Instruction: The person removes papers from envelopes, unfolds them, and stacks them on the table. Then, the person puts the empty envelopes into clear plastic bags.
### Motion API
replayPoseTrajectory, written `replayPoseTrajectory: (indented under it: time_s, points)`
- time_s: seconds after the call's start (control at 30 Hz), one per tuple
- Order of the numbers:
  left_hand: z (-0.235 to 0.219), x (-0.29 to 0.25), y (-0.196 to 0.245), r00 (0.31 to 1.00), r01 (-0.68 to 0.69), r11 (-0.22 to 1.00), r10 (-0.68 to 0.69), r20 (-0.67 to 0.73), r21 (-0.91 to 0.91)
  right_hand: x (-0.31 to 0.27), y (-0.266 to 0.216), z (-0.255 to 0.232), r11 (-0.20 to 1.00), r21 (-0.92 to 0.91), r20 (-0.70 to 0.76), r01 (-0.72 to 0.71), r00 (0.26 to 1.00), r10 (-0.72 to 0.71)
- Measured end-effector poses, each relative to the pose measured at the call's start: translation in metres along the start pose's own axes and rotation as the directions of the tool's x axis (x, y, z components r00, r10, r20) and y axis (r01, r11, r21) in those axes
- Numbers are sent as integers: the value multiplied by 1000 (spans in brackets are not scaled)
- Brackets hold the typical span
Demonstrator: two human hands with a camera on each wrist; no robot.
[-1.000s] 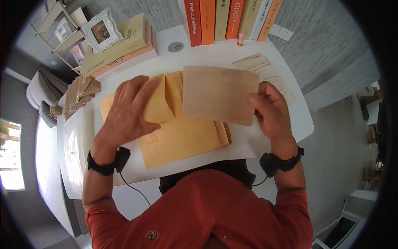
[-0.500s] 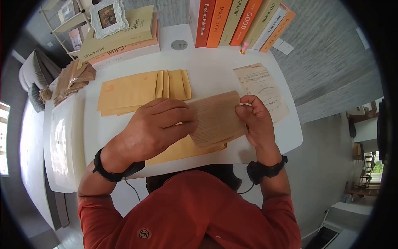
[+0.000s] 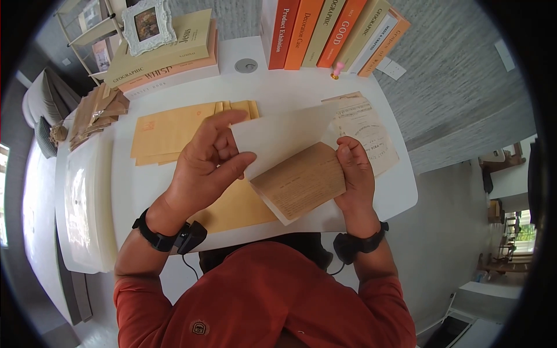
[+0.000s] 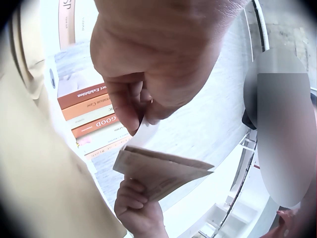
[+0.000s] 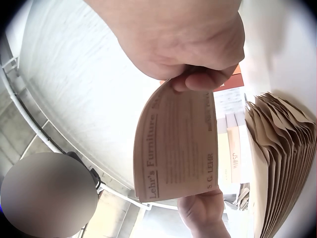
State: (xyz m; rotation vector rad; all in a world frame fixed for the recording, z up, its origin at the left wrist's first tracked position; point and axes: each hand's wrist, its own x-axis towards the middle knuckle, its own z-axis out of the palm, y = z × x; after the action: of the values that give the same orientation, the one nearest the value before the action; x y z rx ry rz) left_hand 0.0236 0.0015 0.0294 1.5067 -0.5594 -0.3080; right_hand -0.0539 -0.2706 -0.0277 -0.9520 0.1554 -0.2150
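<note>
My right hand (image 3: 355,174) pinches a small stack of brown printed paper (image 3: 304,185) by its right edge, above the desk. At the left edge of a pale thin sheet (image 3: 284,136), my left hand (image 3: 206,151) holds it between thumb and fingers. The sheet is raised and curves away from the brown print below. In the left wrist view, the pale sheet (image 4: 143,135) runs from the pinching fingertips to the brown paper (image 4: 158,173). Large heading letters show on the stack's other face (image 5: 178,144) in the right wrist view.
Yellow envelopes (image 3: 174,130) lie at the desk's left, and a larger envelope (image 3: 232,209) lies under the hands. Old printed sheets (image 3: 365,127) are at right. Upright books (image 3: 316,35), a pink-handled stamp (image 3: 337,71) and a stacked book pile (image 3: 168,64) line the back.
My left hand has moved from above the envelopes to the paper and now lifts a pale sheet from it. My right hand keeps its grip, with the paper tilted and lower.
</note>
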Motion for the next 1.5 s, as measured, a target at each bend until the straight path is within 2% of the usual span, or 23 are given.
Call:
replayPoseTrajectory:
  time_s: [0.03, 0.07, 0.13, 0.17, 0.23, 0.3, 0.33, 0.53, 0.63, 0.73, 0.83, 0.87, 0.93, 0.97, 1.0, 1.1, 1.23, 1.27, 1.33, 1.4, 1.43, 1.47, 1.5]
  points:
    - [1, 0, 3, 999, 16, 999, -14, -40, 41, 0, 1, 0, 1000, -12, -4, 7, 1000, -7]
    - [1, 0, 6, 998, -20, 983, 30, -51, 185, 0, 1, 0, 1000, -24, -9, 14, 1000, -14]
    - [0, 2, 14, 975, -223, 901, 203, 95, 372, 1, 2, -1, 1000, -15, -17, 4, 1000, -5]
    - [-3, 3, 20, 916, -392, 833, 314, 250, 390, 1, 2, -2, 1000, -10, -23, 1, 1000, -1]
    - [-1, 3, 21, 824, -548, 732, 388, 412, 406, 2, 2, -2, 1000, -14, -37, -2, 999, 2]
    - [8, -2, 19, 830, -542, 700, 360, 426, 464, 1, 2, -2, 999, -33, -43, 4, 999, -5]
    - [4, -2, 16, 791, -603, 641, 399, 465, 475, 0, 2, -1, 999, -49, -41, 15, 999, -17]
    - [5, -4, 22, 924, -369, 800, 262, 279, 472, -5, 3, 2, 1000, 10, -38, 17, 999, -17]
    - [-3, 0, 9, 935, -344, 865, 281, 216, 365, -9, 2, -1, 1000, -13, -42, 11, 999, -11]
    - [1, 0, -6, 993, -113, 990, 116, 29, -87, -15, -1, 1, 997, -68, -31, 29, 999, -31]
    - [11, 7, 2, 985, -15, 986, -14, -169, -166, -34, -21, 7, 980, -196, 84, 34, 996, -18]
    - [12, 8, 3, 982, 12, 979, -49, -183, -202, -39, -30, 10, 968, -250, 138, 36, 990, -1]
    - [14, 11, 3, 971, 62, 959, -122, -206, -275, -44, -41, 16, 908, -361, 325, 214, 941, -93]
    - [11, 11, -1, 979, 79, 950, -131, -155, -304, -45, -44, 16, 863, -400, 416, 308, 900, -128]
    - [5, 11, -10, 985, 96, 939, -137, -102, -331, -44, -47, 12, 693, -573, 480, 438, 864, -150]
    - [3, 11, -15, 971, 224, 905, -239, 4, -361, -35, -54, 15, 293, -723, 588, 626, 780, -213]
    - [12, 7, -15, 951, 301, 850, -304, 64, -432, -26, -49, 4, 388, -621, 560, 681, 732, -389]
    - [14, 6, -16, 942, 334, 870, -321, 97, -363, -23, -45, 6, 432, -577, 529, 693, 720, -449]
    - [18, 2, -15, 918, 392, 893, -364, 158, -219, -23, -46, 5, 610, -498, 391, 617, 787, -477]
    - [28, -7, -4, 915, 362, 931, -346, 208, -44, -23, -54, -9, 750, -421, 224, 510, 860, -459]
    - [31, -11, -1, 911, 339, 940, -339, 234, 43, -21, -63, -10, 763, -406, 149, 503, 860, -488]
    - [28, -17, -6, 930, 183, 955, -245, 274, 234, -18, -72, -8, 774, -390, 72, 499, 854, -514]
    - [25, -19, -7, 952, -39, 903, -98, 291, 428, -9, -85, -3, 733, -389, 14, 558, 799, -601]
